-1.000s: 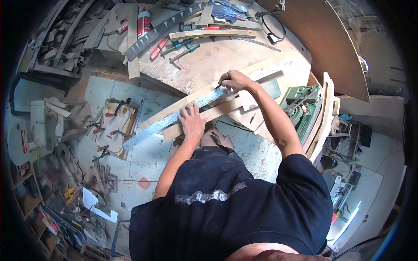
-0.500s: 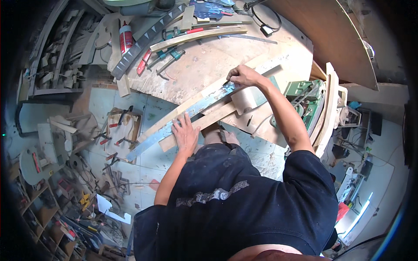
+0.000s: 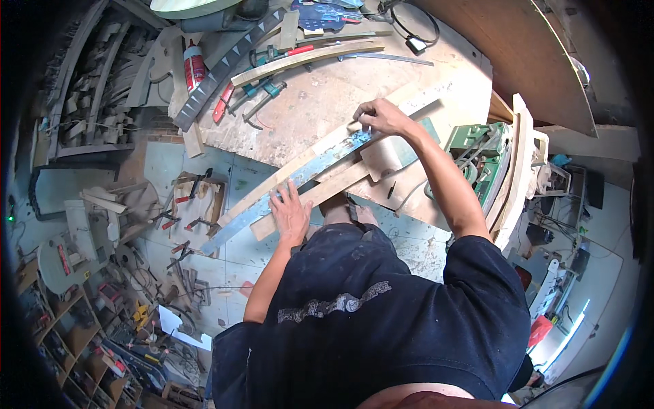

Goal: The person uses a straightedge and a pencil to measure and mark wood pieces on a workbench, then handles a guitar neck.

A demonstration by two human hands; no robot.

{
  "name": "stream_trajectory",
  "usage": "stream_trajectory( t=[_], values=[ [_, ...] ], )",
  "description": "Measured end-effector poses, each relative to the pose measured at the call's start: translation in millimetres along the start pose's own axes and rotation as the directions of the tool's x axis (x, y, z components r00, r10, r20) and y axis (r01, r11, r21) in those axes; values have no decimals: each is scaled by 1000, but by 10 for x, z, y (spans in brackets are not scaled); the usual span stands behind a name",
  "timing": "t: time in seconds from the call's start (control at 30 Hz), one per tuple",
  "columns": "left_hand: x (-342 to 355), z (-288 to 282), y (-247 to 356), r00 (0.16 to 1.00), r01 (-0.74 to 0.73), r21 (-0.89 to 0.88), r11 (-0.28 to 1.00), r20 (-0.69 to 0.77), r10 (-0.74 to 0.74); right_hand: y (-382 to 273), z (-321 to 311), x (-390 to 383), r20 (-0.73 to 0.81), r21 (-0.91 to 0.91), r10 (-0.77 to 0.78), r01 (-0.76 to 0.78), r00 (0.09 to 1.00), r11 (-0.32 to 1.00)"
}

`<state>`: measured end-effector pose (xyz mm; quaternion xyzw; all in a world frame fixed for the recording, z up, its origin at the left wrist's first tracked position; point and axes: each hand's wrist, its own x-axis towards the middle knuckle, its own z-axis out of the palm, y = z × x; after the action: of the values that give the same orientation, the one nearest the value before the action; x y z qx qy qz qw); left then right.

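Observation:
A long bluish, paint-marked straightedge [image 3: 238,221] lies slantwise over the bench, along a pale wooden strip [image 3: 310,157] just beyond it. My left hand [image 3: 291,217] rests on its nearer part, fingers spread and stretched over the edge. Farther up, my right hand [image 3: 383,117] is closed over the straightedge, with thumb and fingers drawn together. Whatever the fingertips pinch is too small to make out. A second wooden strip [image 3: 340,185] runs below the straightedge, its near end jutting past the bench. Beside my right forearm stands a pale cylinder [image 3: 383,162].
A green power tool [image 3: 480,153] sits on the bench at right, next to curved wooden pieces [image 3: 521,167]. Clamps [image 3: 264,102], a curved wooden strip [image 3: 300,63] and a red-and-white glue bottle [image 3: 194,66] lie at the far left. More clamps [image 3: 182,198] lie left of the bench.
My right hand's fingers have shifted slightly at the straightedge. My left hand stays on it. The whole view has moved a little.

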<state>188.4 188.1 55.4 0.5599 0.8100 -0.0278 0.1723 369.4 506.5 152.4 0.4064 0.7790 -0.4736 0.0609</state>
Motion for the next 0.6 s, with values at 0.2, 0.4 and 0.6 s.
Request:
stream_trajectory(
  t=[0.2, 0.4, 0.6],
  values=[
    [9, -22, -8, 1000, -18, -23, 1000, -7, 18, 389, 42, -108, -473, -410, -162, -54, 866, 910],
    [0, -10, -22, 999, -30, -57, 998, -28, 28, 750, 310, -185, -756, -411, -158, -272, 636, 870],
    [13, -15, -3, 999, -36, -55, 998, -27, 34, 1361, -28, -235, -903, -213, -16, -416, 430, 884]
  ],
)
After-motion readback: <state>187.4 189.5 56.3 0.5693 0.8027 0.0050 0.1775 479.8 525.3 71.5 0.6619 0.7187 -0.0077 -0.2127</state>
